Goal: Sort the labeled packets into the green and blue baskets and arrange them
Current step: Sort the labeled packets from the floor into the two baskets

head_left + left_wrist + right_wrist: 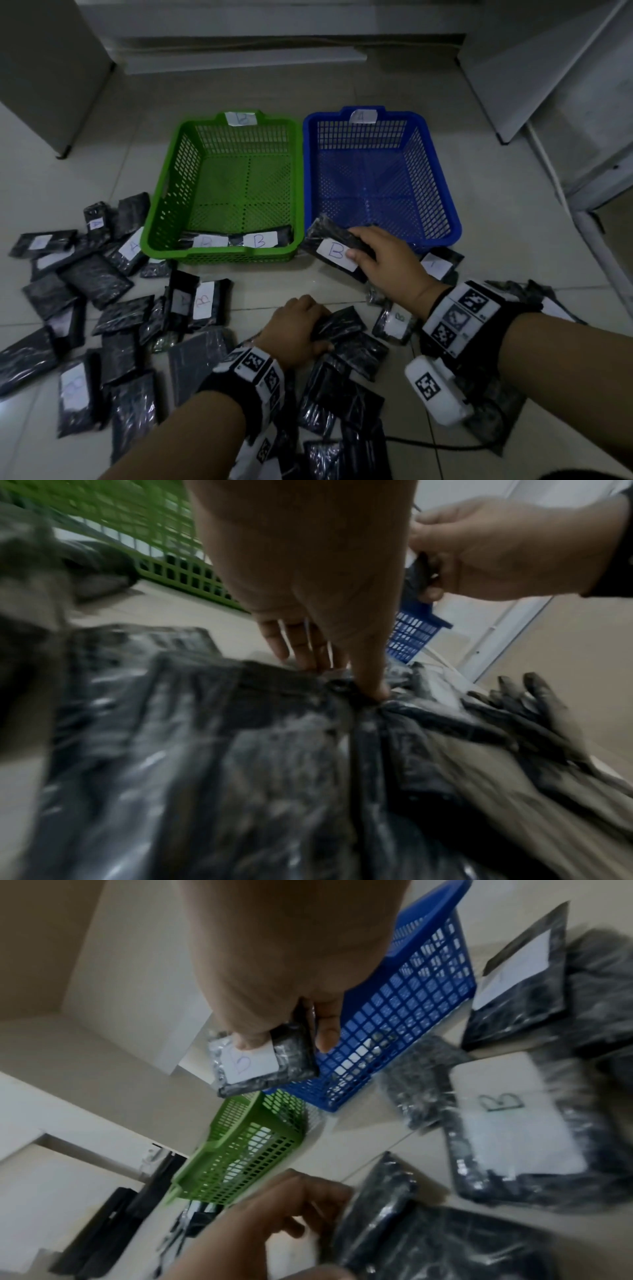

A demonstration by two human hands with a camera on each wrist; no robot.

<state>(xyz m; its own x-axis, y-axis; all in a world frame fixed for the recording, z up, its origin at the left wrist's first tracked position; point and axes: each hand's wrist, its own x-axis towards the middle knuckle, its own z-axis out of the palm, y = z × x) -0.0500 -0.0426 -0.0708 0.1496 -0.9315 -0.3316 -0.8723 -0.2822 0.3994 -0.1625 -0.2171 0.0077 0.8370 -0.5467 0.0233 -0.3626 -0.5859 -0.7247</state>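
— Gripping what, the right hand (387, 263)?

— A dark packet with a white label marked B (334, 248). The thumb presses on the label's edge and the fingers (327, 1034) curl round the far side, so the packet is pinched between them, held off the floor.

— And where is it against the baskets?

— Just beyond those fingertips is the near left corner of the blue basket (442, 192), tagged A. The green basket (161, 209), tagged B, stands to the left of the thumb, touching the blue one; 2 packets marked B (239, 239) lie along its near wall.

— The left hand (298, 329)?

— Down on the loose pile on the tiled floor (274, 284). Its fingers (301, 642) are curled over the edge of an unlabelled dark packet (342, 325), thumb underneath or beside it; the wrist view is blurred, so the exact hold is unclear.

— Anything else near the fingers?

— More dark packets (85, 284) scattered to the left, some marked A or B.
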